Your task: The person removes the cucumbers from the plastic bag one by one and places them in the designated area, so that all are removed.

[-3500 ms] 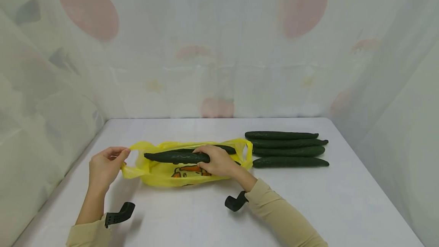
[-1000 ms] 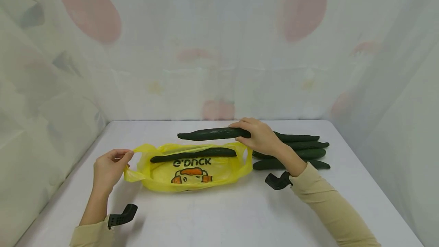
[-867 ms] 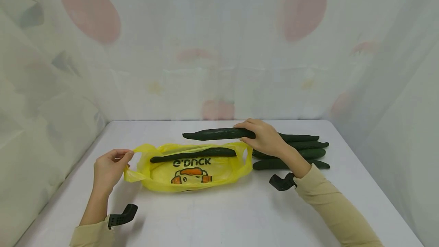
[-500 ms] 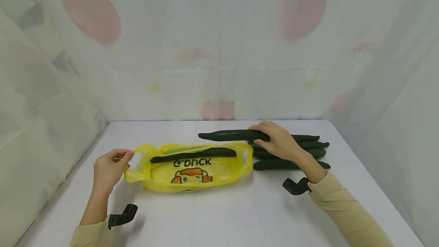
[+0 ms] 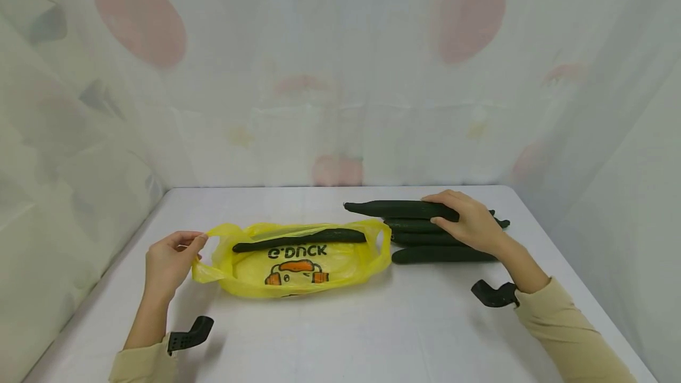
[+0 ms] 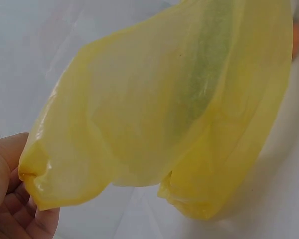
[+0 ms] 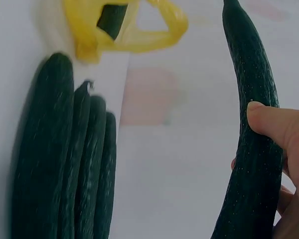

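Note:
My right hand (image 5: 470, 220) grips a long dark green cucumber (image 5: 393, 209) between thumb and fingers, held above the row of cucumbers on the right. In the right wrist view that cucumber (image 7: 251, 89) stands apart from the row. My left hand (image 5: 170, 259) pinches one handle of a yellow plastic bag (image 5: 250, 279) at its left end; the left wrist view shows the handle between thumb and fingers. Inside the bag's open mouth lies one cucumber (image 5: 300, 240), over a printed duck and lettering.
Several cucumbers (image 5: 444, 254) lie side by side on the white table (image 5: 330, 336), just right of the bag's other handle (image 5: 384, 241). A pale curtain (image 5: 340, 105) with fruit prints hangs behind the table and along both sides.
My right hand has lifted a cucumber out of the bag and carried it rightward over the row. The left hand keeps its pinch on the bag handle.

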A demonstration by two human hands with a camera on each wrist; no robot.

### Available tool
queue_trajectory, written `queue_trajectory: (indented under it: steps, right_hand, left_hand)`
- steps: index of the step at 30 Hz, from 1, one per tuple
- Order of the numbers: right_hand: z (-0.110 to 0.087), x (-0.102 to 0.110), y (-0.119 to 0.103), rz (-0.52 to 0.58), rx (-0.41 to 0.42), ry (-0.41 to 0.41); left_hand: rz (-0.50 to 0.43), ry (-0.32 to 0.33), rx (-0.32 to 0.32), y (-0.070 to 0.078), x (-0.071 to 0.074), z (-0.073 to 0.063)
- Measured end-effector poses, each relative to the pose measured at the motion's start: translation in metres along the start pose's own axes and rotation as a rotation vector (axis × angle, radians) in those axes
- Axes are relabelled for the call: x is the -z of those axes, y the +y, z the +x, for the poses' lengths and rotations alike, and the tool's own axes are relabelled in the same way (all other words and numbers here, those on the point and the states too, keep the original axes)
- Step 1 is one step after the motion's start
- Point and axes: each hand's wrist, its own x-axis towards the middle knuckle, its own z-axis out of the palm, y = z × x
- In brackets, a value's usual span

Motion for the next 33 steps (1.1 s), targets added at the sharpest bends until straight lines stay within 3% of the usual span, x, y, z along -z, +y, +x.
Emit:
queue_trajectory:
  steps: [17, 33]
  right_hand:
    - [-0.044, 0.020, 0.028, -0.007, 0.016, 0.032]
    - [-0.099, 0.018, 0.037, 0.037, -0.180, -0.038]
  left_hand:
    - [-0.008, 0.011, 0.003, -0.001, 0.000, 0.000]
    - [-0.009, 0.016, 0.023, -0.003, 0.002, -0.001]
